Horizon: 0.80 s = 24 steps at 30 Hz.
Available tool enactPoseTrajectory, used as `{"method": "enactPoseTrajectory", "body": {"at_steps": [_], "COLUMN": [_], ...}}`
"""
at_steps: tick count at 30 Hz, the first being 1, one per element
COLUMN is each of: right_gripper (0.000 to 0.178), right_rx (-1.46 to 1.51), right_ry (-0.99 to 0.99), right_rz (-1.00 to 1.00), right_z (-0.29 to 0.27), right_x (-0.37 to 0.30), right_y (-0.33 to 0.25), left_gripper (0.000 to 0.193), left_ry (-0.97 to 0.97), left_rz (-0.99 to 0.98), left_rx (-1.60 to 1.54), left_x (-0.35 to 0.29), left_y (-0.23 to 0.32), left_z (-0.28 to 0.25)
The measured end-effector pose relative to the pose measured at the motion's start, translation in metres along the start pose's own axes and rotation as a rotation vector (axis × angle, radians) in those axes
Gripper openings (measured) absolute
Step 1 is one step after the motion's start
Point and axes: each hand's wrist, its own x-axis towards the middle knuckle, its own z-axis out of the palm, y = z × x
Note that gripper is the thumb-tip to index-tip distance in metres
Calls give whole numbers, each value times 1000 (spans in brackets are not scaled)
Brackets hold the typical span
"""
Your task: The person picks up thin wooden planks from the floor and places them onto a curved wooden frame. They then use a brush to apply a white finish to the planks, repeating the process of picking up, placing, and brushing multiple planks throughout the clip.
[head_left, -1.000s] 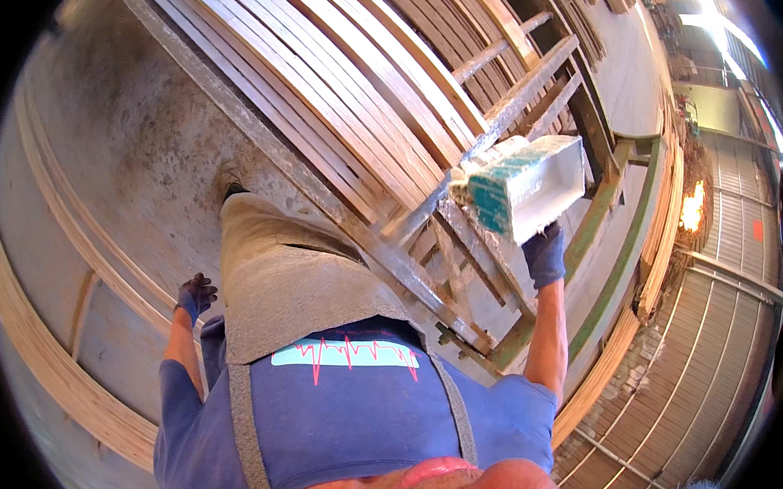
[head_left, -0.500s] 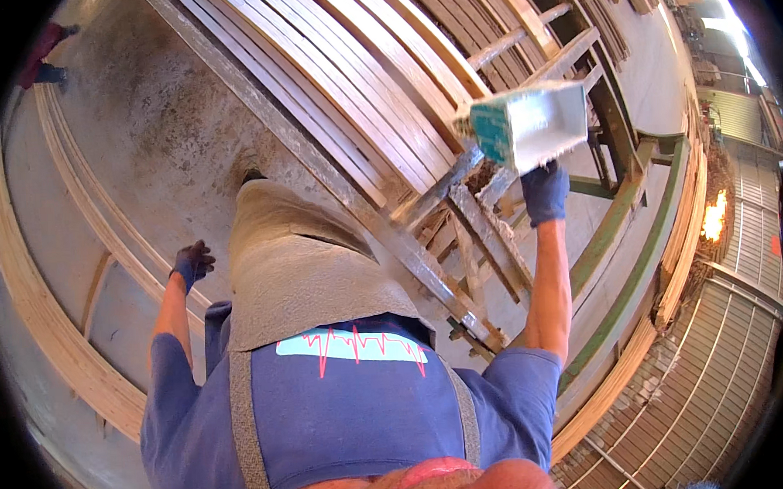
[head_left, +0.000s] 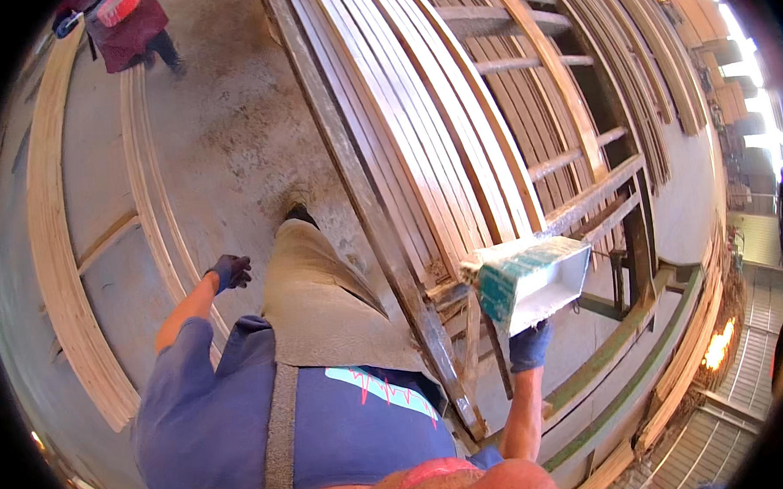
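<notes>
My right hand [head_left: 530,347], in a dark blue work glove, grips the near edge of a boxy white-and-teal container [head_left: 505,290]. The container has a pale hollow interior, and its edges look ragged and crusted. It is tilted over the near ends of long wooden strips [head_left: 423,169], which lie side by side on a metal rack [head_left: 363,193]. Whether it touches the strips, I cannot tell. On the other side of my body, my gloved left hand [head_left: 230,272] hangs with its fingers apart and nothing in them, beside thin boards.
Long boards [head_left: 53,207] lie on the left. Another person [head_left: 129,33] in dark red stands at the far left. A green metal frame [head_left: 629,391] runs along the right, with stacked timber [head_left: 685,363] beyond it and a bright flame-like glow [head_left: 719,345].
The view has swung, so the rack appears more upright and the other person shows more fully. My right hand, still holding the container, sits lower in the picture, closer to me.
</notes>
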Motion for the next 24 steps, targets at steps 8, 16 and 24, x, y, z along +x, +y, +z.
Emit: {"method": "enactPoseTrajectory", "body": {"at_steps": [8, 16, 24], "right_gripper": [40, 29, 28], "right_rx": [-42, 16, -248], "right_ry": [0, -15, -91], "right_rz": [-33, -79, -384], "right_z": [-17, 49, 129], "right_x": [-31, 53, 206], "right_y": [-36, -109, -229], "left_gripper": [46, 44, 30], "left_ry": [94, -31, -55], "left_rz": [9, 30, 36], "left_rx": [-114, 11, -808], "left_x": [11, -4, 134], "left_y": [18, 42, -48], "left_z": [-32, -54, -189]}}
